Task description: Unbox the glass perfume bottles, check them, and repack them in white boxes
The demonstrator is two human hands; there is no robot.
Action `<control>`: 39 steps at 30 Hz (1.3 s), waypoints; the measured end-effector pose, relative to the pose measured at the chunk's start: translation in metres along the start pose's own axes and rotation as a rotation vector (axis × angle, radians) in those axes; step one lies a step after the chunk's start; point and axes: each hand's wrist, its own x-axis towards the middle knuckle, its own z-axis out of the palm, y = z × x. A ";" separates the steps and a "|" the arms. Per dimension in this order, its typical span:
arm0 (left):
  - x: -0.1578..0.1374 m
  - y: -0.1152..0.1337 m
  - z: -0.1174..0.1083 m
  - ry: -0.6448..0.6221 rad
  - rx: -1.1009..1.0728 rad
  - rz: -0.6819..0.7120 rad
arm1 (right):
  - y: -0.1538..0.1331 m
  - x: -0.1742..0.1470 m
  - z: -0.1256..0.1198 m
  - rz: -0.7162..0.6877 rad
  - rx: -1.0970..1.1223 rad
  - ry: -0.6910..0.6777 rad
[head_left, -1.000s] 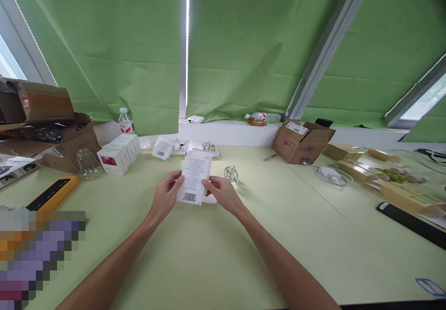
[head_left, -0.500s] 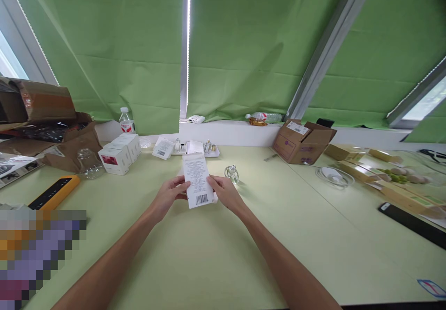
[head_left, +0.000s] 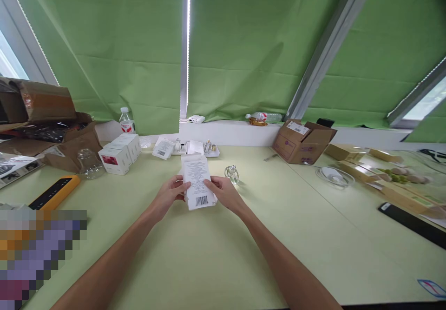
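Between both hands is a flat white carton with fine print and a barcode on its upper face. My left hand grips its left edge, thumb on top and fingers underneath. On the right edge, my right hand holds it the same way. The underside of the carton is hidden. Just beyond my right hand stands a round clear glass bottle. Behind the carton, a white tray bears small perfume-like bottles and another white packet. A similar printed white carton lies left of the tray.
White boxes, a clear jar and an orange-and-black power strip are on the left. An open cardboard box stands back right, near a coiled white cable. Yellow cartons and a black bar lie farther right.
The carton's near end has shifted slightly toward me and to the right, and its face looks a little wider. My right thumb has slid slightly left over it.
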 end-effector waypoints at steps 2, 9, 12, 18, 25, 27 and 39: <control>0.000 -0.001 0.000 0.005 0.000 -0.004 | 0.001 0.000 0.000 0.007 0.005 -0.005; 0.002 -0.002 0.000 0.037 0.009 -0.002 | 0.000 -0.001 0.002 -0.006 -0.001 -0.024; 0.002 -0.003 0.000 0.053 0.019 -0.007 | -0.001 -0.001 0.001 -0.006 0.001 -0.026; -0.001 -0.001 0.003 0.075 0.002 0.002 | 0.002 -0.001 0.002 0.013 -0.050 -0.004; -0.001 0.001 0.002 0.038 -0.005 -0.015 | 0.003 0.001 0.001 0.030 -0.081 0.030; 0.000 -0.001 0.001 0.035 -0.008 -0.013 | 0.003 0.001 0.000 0.022 -0.075 0.032; 0.001 -0.004 0.000 0.027 0.007 0.002 | 0.005 0.002 0.001 0.022 -0.136 0.053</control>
